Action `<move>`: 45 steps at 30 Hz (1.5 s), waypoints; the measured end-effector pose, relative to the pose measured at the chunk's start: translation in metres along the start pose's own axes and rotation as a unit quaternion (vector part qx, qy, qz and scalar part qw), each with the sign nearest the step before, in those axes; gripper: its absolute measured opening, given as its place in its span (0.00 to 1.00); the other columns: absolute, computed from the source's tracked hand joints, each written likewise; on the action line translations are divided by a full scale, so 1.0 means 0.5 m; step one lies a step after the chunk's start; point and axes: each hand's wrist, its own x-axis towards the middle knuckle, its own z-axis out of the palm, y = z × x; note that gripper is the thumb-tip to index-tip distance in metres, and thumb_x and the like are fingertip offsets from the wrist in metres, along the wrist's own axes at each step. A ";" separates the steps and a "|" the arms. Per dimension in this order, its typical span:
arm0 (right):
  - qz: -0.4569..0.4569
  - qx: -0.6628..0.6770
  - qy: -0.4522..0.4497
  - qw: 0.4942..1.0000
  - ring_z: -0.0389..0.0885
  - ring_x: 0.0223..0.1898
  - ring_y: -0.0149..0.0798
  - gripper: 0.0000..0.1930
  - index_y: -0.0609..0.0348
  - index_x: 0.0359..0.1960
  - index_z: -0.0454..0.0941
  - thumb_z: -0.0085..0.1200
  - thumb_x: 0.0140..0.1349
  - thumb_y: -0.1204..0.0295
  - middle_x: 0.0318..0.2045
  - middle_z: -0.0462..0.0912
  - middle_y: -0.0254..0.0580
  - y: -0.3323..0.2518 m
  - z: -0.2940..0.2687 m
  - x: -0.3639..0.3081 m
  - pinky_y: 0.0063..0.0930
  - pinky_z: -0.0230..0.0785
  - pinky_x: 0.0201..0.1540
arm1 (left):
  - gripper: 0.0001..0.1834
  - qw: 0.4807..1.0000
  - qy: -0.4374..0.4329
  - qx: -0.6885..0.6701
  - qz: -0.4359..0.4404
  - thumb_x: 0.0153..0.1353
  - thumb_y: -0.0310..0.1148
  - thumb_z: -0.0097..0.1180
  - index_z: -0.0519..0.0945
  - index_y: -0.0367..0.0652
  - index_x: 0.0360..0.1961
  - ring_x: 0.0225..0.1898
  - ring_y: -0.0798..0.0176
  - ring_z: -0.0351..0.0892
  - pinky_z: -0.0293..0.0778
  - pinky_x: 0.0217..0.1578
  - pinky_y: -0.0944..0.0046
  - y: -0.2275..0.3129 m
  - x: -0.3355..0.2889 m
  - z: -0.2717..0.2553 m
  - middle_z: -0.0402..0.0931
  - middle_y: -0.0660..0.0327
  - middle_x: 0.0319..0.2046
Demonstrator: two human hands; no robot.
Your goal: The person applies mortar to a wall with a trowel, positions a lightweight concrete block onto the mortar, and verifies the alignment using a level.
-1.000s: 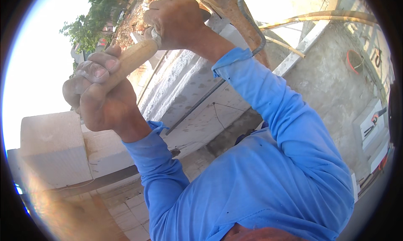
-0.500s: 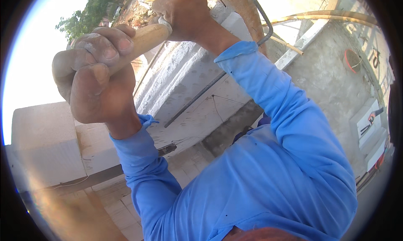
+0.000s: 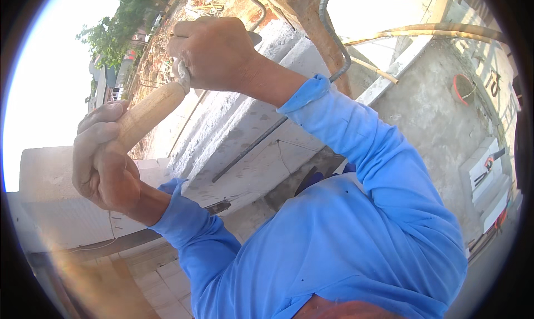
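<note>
Both my hands are on a wooden-handled tool, which looks like a trowel. Its pale, thick handle slants up to the right into a curved grey metal neck. My left hand is closed round the lower end of the handle. Around the metal part past the neck, my right hand is closed in a fist and hides most of it. A small grey metal tip shows beyond the right wrist. Below the hands runs a pale block wall with a rough, mortar-smeared top.
A bent steel bar rises beside a brown post at the top. Another bar lies along the wall. At right are a grey cement floor, a red ring and pliers on white blocks. Large pale blocks stand at left.
Both hands have come lower in the view with the trowel, the right one also leftward. My left hand sits nearer the handle's end, so more wood shows.
</note>
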 end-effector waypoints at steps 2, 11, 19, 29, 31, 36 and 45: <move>-0.008 -0.047 -0.043 0.998 0.79 0.23 0.37 0.04 0.48 0.18 0.77 0.60 0.40 0.70 0.22 0.75 0.30 0.013 0.000 -0.001 0.33 0.69 0.22 | 0.14 0.934 -0.082 0.310 -0.158 0.57 0.30 0.52 0.79 0.39 0.44 0.42 0.55 0.79 0.74 0.43 0.55 0.018 0.005 0.000 0.79 0.52 0.41; 0.062 -0.069 -0.058 0.994 0.82 0.31 0.37 0.06 0.47 0.24 0.83 0.63 0.41 0.67 0.27 0.78 0.32 0.049 -0.001 0.013 0.34 0.74 0.31 | 0.44 0.964 0.168 -0.203 0.019 0.55 0.50 0.63 0.59 0.37 0.66 0.58 0.41 0.70 0.72 0.56 0.43 -0.092 0.028 0.059 0.69 0.40 0.56; 0.040 -0.042 0.080 0.995 0.78 0.24 0.37 0.06 0.46 0.19 0.79 0.61 0.36 0.71 0.22 0.74 0.29 0.089 0.007 0.010 0.34 0.68 0.23 | 0.09 0.877 0.079 -0.470 0.067 0.62 0.31 0.51 0.82 0.43 0.38 0.35 0.49 0.83 0.76 0.48 0.40 -0.128 0.081 0.160 0.82 0.51 0.32; 0.052 -0.056 0.039 0.996 0.79 0.28 0.36 0.08 0.45 0.21 0.80 0.65 0.35 0.67 0.24 0.75 0.27 0.083 -0.012 0.009 0.33 0.70 0.27 | 0.11 0.884 0.122 -0.449 0.029 0.60 0.26 0.47 0.83 0.45 0.32 0.31 0.52 0.82 0.78 0.43 0.46 -0.104 0.083 0.158 0.83 0.54 0.30; 0.052 -0.051 0.049 0.996 0.79 0.28 0.36 0.08 0.45 0.21 0.79 0.65 0.35 0.66 0.24 0.75 0.27 0.084 -0.010 0.008 0.33 0.71 0.28 | 0.10 0.866 0.135 -0.481 0.029 0.60 0.25 0.47 0.83 0.45 0.31 0.31 0.52 0.82 0.78 0.43 0.46 -0.103 0.082 0.165 0.83 0.54 0.30; 0.080 -0.057 0.006 0.995 0.81 0.30 0.34 0.10 0.42 0.25 0.82 0.67 0.37 0.62 0.24 0.76 0.26 0.086 -0.005 -0.001 0.33 0.72 0.28 | 0.07 0.863 0.137 -0.486 0.010 0.56 0.26 0.50 0.81 0.42 0.27 0.28 0.51 0.82 0.79 0.40 0.45 -0.115 0.088 0.168 0.81 0.54 0.26; 0.186 0.123 -0.047 0.974 0.79 0.24 0.45 0.09 0.52 0.18 0.74 0.61 0.47 0.65 0.21 0.73 0.35 -0.036 0.073 -0.053 0.40 0.70 0.24 | 0.04 0.924 0.109 -0.330 -0.160 0.52 0.25 0.48 0.76 0.39 0.26 0.22 0.53 0.75 0.77 0.34 0.46 -0.032 0.089 0.087 0.75 0.53 0.22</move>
